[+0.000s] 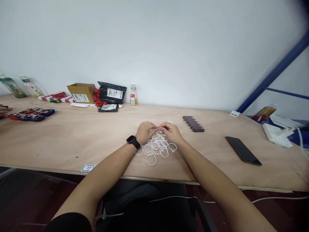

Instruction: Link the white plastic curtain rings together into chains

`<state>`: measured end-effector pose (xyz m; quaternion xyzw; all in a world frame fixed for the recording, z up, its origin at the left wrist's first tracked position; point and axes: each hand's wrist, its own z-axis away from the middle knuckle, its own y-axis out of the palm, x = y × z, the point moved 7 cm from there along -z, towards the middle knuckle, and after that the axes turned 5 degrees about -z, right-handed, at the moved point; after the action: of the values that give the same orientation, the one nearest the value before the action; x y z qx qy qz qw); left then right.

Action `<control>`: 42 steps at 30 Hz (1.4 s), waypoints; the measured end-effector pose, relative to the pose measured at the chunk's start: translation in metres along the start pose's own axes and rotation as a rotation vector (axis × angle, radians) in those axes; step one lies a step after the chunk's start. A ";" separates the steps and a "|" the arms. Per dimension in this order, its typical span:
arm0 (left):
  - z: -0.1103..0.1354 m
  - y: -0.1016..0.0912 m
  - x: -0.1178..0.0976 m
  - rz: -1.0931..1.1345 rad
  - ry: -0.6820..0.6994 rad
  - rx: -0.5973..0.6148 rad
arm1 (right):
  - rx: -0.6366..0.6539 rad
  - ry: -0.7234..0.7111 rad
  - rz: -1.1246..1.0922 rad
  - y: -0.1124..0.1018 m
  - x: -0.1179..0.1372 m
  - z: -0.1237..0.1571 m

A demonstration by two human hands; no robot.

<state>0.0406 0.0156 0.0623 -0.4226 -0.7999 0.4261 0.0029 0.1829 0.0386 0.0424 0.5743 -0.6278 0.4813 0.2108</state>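
Note:
My left hand (145,132), with a black watch (133,141) on its wrist, meets my right hand (173,132) over the wooden table. Both are closed, thumbs and forefingers pinched together at a white plastic ring that looks like a curtain ring; the fingers cover most of it. Just below and between the hands lies a loose pile of similar white rings (156,147), each with a small eyelet, several overlapping. One more white ring (170,122) shows partly behind my right hand.
Two dark phones, one partly pixelated (193,124) and one plain (243,150), lie to the right near a white power strip (277,135). Along the wall stand a cardboard box (82,92), a black parcel (112,92) and a small bottle (133,95). Another person's hand (3,111) is at far left.

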 end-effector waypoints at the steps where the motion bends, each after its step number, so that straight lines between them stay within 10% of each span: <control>1: 0.000 0.001 0.000 -0.001 0.004 0.010 | 0.009 -0.001 0.006 0.001 0.000 0.000; 12: 0.002 0.011 0.010 -0.030 -0.088 0.068 | -0.014 -0.026 0.628 -0.031 -0.014 -0.008; 26: 0.002 0.012 0.008 0.002 -0.073 0.092 | 0.397 0.008 0.515 0.002 -0.021 0.000; 42: 0.001 0.007 0.006 0.031 -0.081 0.026 | 0.056 0.065 0.381 -0.003 -0.016 -0.002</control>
<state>0.0412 0.0210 0.0541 -0.4174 -0.7872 0.4529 -0.0306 0.1886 0.0488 0.0316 0.4350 -0.7044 0.5479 0.1200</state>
